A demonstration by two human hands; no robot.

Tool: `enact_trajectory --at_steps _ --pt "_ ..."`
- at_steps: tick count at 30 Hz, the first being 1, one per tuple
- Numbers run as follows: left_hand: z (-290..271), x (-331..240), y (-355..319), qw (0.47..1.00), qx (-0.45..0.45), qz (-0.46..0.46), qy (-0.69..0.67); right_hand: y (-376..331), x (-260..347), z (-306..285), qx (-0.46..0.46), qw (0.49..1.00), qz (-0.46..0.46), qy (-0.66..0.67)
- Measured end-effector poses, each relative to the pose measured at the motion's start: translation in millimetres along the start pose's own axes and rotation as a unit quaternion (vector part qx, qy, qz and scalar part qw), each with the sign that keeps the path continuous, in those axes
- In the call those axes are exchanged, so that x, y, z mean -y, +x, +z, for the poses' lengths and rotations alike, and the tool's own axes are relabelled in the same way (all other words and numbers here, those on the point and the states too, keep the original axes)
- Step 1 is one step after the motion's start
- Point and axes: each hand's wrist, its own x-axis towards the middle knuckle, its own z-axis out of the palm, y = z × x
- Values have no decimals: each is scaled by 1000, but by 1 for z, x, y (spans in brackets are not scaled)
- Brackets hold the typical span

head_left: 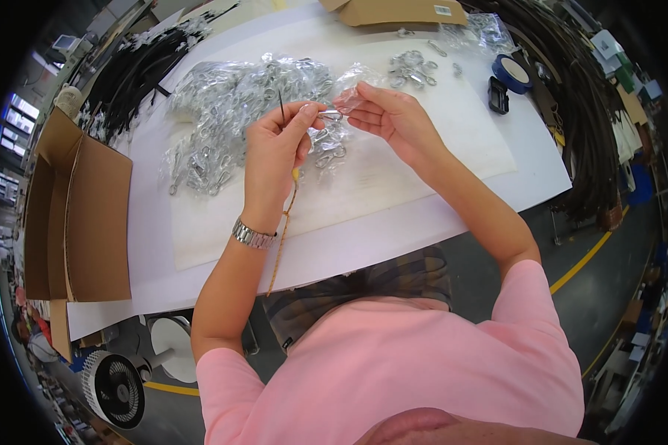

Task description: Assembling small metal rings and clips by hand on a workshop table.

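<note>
A small metal clip (332,115) sits between the two hands, above the white tabletop (393,222) and just in front of a heap of bagged clips (237,111). The left hand (274,152) is closed, its thumb and forefinger pinched on the clip's left end; the same hand also has hold of a thin black cord (281,106) that stands up above the fingers and a braided yellow cord (283,230) that hangs down past the wrist and the metal watch (254,235). The right hand (390,115) is partly closed, fingertips on a small clear bag (351,98) at the clip's right end; whether the clip is fully out of the bag I cannot tell.

To do this well, I judge that the left pinch should stay firm and steady while the right fingers do the fine work, keeping the bag's film clear of the clip and the cords from tangling.

Containers: the heap is made of many clear bags, each seemingly holding metal clips. Beyond the right hand lie loose clips (412,68) and more bags (482,33). An open cardboard box (82,215) stands at the left edge; its contents do not show. Another box (393,10) lies at the far edge, closed as far as I can see. A blue tape roll (511,73) lies to the right.
</note>
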Motion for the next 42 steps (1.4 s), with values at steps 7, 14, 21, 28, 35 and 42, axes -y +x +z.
enact_trajectory --at_steps 7,14,21,28,35,42 --pt "5 0 -3 997 -17 55 50 3 -5 2 13 1000 8 -7" --pt "14 4 -7 977 0 80 198 -4 -12 4 39 999 6 32" --pt "8 10 0 993 -24 49 109 -6 -9 5 29 997 -6 67" --pt "15 18 3 995 -59 52 56 2 -11 16 49 994 8 98" --pt "23 42 3 984 -44 119 122 -10 -18 19 23 999 9 47" --pt "-4 13 4 995 29 58 73 -4 -16 11 10 999 -32 9"
